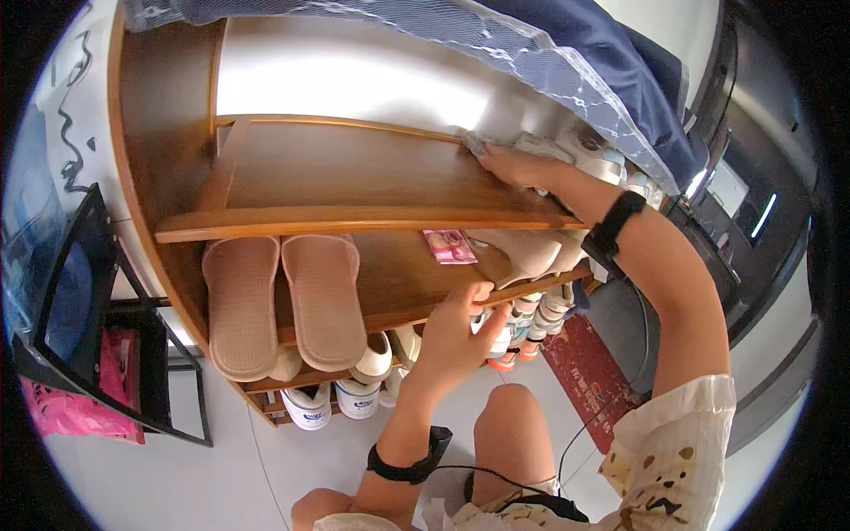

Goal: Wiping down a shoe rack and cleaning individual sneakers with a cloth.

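My right hand [521,166] reaches over the upper wooden shelf [352,166] of a shoe rack. Its fingers press a grey cloth [474,143] against the shelf's back right part. My left hand [451,342] is in front of the shelf below, its fingers apart and nothing in them. Just beyond that hand, a small pink packet [450,246] lies on the lower shelf [392,279]. Beige shoes [524,252] stand to the packet's right. At the left of the same shelf, a pair of pink slippers [325,302] sits side by side, jutting past its front edge.
White sneakers [358,398] and other shoes fill the lowest tiers. More shoes [597,162] crowd the upper right. A lace-edged cover [531,56] hangs over the top. A black metal stand [159,372] with a pink bag [73,411] is at left; a red mat [584,378] lies on the floor.
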